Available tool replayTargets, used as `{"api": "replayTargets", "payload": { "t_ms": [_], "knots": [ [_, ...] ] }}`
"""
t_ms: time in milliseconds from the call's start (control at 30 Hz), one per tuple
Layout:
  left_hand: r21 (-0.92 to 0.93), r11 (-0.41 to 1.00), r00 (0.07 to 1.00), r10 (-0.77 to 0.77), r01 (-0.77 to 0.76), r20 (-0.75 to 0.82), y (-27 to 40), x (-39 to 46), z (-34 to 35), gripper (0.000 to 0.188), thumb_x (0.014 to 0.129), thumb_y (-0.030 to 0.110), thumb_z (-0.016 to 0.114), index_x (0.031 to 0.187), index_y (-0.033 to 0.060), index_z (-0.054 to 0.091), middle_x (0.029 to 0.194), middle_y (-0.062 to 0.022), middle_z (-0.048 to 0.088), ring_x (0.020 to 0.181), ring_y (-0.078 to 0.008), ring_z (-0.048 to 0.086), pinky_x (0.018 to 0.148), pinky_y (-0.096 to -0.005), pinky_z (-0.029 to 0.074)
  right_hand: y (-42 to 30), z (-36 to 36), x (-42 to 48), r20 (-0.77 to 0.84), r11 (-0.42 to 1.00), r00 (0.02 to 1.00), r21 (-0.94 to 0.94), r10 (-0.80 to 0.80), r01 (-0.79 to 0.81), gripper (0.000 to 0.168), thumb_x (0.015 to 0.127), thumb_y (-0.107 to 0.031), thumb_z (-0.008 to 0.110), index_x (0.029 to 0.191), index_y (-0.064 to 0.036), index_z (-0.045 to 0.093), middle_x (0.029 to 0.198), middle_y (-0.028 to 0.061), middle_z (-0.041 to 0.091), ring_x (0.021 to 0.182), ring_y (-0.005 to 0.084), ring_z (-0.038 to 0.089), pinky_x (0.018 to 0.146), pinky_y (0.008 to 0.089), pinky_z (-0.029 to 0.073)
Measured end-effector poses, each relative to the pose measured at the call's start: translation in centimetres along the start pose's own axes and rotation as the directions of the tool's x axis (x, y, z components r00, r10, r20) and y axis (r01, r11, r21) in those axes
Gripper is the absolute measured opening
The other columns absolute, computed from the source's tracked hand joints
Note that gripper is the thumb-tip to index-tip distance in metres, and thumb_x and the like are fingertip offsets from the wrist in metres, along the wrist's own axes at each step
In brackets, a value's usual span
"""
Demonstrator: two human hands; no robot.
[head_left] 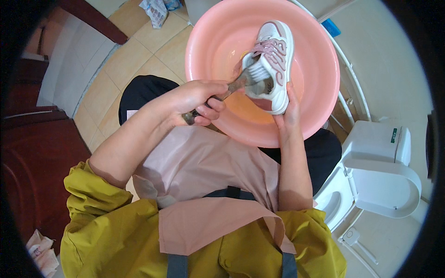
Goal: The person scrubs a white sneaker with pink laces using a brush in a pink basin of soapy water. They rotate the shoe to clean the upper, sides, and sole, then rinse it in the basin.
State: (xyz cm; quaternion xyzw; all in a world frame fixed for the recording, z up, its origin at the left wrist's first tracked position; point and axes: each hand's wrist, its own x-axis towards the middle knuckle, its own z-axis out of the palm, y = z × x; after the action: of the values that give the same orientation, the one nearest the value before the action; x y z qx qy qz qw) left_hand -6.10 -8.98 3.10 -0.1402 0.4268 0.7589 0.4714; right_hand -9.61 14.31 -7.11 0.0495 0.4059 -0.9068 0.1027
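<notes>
My left hand (pixel 200 100) grips the dark handle of a scrub brush (pixel 238 84). Its white bristles (pixel 258 72) are at the collar opening of a white and pink sneaker (pixel 283 69); whether they touch the lining or the rim I cannot tell. From below, my right hand (pixel 290 113) holds the sneaker by its heel, toe pointing away from me. The shoe has pink laces and pink wavy trim on its side. Both hands are over a large pink plastic basin (pixel 320 76), whose bottom looks wet and yellowish.
A white toilet (pixel 335 201) with raised lid stands at the right. White pipes (pixel 351 78) run along the wall beside the basin, near a blue sponge-like block (pixel 331 27). Plastic packages (pixel 155 12) lie on the tiled floor (pixel 121 66). A dark red door (pixel 38 156) is at the left.
</notes>
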Motion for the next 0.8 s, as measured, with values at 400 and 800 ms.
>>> {"api": "replayTargets", "payload": {
  "t_ms": [400, 800],
  "knots": [
    [0.996, -0.076, 0.982, 0.183, -0.042, 0.056, 1.2, -1.5, -1.4, 0.031, 0.085, 0.012, 0.041, 0.114, 0.0089, 0.05, 0.089, -0.0132, 0.062, 0.082, -0.0345, 0.058, 0.072, -0.04, 0.045, -1.1, 0.9, -0.7, 0.033, 0.946, 0.999, -0.323, -0.017, 0.027, 0.055, 0.084, -0.013, 0.049, 0.131, 0.005, 0.028, 0.13, 0.0149, 0.039, 0.118, 0.021, 0.04, 0.097, 0.0314, 0.032],
    [0.855, -0.41, 0.87, 0.485, 0.318, -0.091, 0.6, 0.4, 1.1, 0.037, 0.079, 0.01, 0.046, 0.115, 0.0071, 0.049, 0.073, -0.0185, 0.061, 0.071, -0.0317, 0.061, 0.063, -0.0416, 0.048, -0.6, 0.4, -0.8, 0.013, 0.984, 1.0, -0.178, -0.014, 0.016, 0.052, 0.088, -0.019, 0.043, 0.133, -0.001, 0.025, 0.128, 0.0139, 0.041, 0.117, 0.0241, 0.041, 0.097, 0.0365, 0.034]
  ]
}}
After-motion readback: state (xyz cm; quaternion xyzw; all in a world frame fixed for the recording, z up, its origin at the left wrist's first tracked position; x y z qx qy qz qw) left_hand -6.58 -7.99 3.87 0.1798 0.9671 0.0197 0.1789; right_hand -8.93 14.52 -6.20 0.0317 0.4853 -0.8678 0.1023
